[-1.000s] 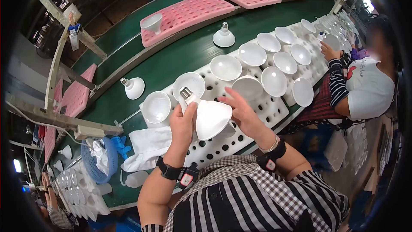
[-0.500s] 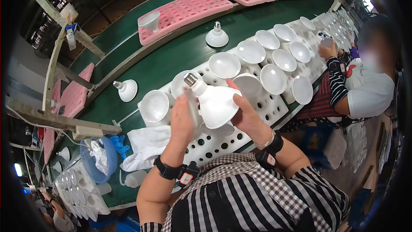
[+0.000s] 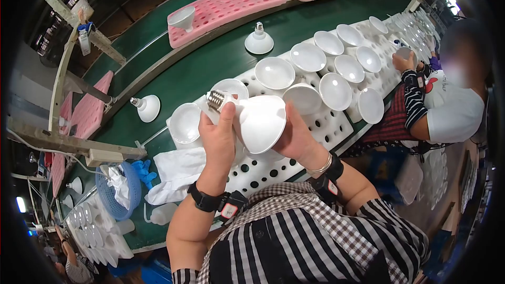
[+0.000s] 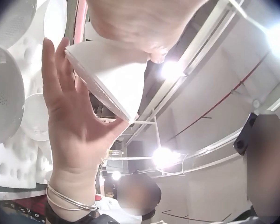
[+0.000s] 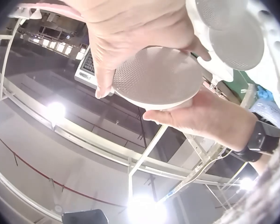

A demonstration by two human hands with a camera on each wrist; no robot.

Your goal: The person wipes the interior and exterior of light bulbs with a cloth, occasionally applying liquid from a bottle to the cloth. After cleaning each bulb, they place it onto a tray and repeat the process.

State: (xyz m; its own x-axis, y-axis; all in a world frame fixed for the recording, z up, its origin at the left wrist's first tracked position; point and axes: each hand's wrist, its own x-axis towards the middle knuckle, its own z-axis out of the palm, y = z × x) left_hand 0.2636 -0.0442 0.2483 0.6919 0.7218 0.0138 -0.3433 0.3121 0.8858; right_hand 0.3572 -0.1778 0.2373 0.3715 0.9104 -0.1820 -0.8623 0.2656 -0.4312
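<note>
Both hands hold a white cone-shaped lamp [image 3: 261, 124], tilted, its metal screw base pointing up and left in the head view. The left hand [image 3: 218, 135] grips the narrow neck beside the screw base, thumb on top. Around the wide rim curl the fingers of the right hand [image 3: 298, 135]. In the left wrist view the right hand [image 4: 74, 126] spans the rim of the lamp [image 4: 114, 70], thumb at one edge. The right wrist view shows the lamp's dimpled face [image 5: 158, 77] between the right hand [image 5: 135, 28] and the left hand [image 5: 210, 116].
Upturned white lamps [image 3: 274, 72] stand in a white holed foam tray [image 3: 336, 135]. Two lamps [image 3: 259, 42] rest base-up or tilted on the green belt. Pink foam trays [image 3: 226, 10] lie beyond. A blue basket [image 3: 130, 205] and white cloth [image 3: 173, 171] are at left; another person sits at right.
The left hand, off the neck and blurred half a second ago, now grips it again. The lamp has shifted slightly left, and the right hand's fingers have moved farther round its rim.
</note>
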